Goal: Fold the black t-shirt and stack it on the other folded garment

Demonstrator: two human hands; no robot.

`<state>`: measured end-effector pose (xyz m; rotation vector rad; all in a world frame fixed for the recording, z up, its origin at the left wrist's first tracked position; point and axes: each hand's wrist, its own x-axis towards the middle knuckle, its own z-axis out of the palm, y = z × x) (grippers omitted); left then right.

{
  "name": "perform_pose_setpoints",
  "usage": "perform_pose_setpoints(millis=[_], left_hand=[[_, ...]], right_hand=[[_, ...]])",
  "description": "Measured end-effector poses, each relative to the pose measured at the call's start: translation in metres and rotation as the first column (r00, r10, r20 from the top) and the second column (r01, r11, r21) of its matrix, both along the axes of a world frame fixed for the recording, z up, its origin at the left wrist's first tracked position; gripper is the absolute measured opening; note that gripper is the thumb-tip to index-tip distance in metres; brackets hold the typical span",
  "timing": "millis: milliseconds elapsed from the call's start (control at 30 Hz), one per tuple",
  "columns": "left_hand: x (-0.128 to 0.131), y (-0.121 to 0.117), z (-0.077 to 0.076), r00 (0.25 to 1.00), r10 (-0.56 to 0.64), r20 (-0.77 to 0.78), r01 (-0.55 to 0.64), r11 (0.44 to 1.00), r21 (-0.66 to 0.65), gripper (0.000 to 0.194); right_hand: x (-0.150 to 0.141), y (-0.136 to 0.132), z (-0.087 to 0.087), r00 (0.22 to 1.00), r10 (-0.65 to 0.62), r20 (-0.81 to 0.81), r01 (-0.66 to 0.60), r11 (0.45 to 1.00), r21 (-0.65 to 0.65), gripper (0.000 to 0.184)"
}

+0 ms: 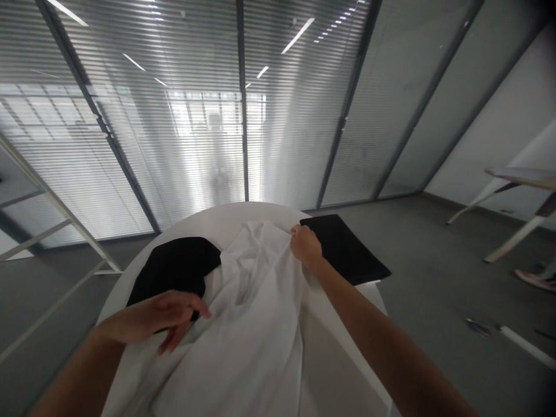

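A crumpled white garment [256, 313] lies spread over a round white table [208, 223]. My right hand [306, 246] is closed, pinching the garment's far edge near the back of the table. My left hand [163, 315] hovers with loosely curled fingers over the garment's left side, at the edge of a black cloth [174, 269]; nothing shows in its grip.
A flat black folded item [347, 249] lies on the table's right side, overhanging the rim. Glass walls with blinds stand behind. A white frame [52, 231] is at left, another table's legs [512, 231] at right. Grey floor surrounds.
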<state>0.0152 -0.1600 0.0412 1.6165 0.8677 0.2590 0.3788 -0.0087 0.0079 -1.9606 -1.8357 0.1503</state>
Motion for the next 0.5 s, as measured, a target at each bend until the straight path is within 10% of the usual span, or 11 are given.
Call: perform_pose_setpoints(millis=[100,200,367,500], left_hand=[[0.038,0.051,-0.02,0.925,0.344,-0.159,-0.283,0.906,0.314,0.049],[0.076,0.102,-0.038,0.766,0.535,-0.355,-0.23,0.745,0.626,0.048],[0.1,0.148,-0.06,0.638,0.607,-0.474,-0.175,0.713,0.679,0.059],[0.096,0.157,-0.07,0.631,0.59,-0.504,-0.118,0.715,0.689,0.031]], right_hand=[[-0.028,-0.011,0.001,0.974,0.14,0.179,-0.156,0.985,0.077,0.036],[-0.055,-0.018,-0.008,0.9,0.314,0.303,-0.324,0.946,-0.016,0.048],[-0.073,-0.015,-0.025,0.835,0.457,0.305,-0.399,0.886,-0.234,0.052],[-0.068,-0.005,-0.025,0.882,0.401,0.249,-0.327,0.899,-0.29,0.047]])
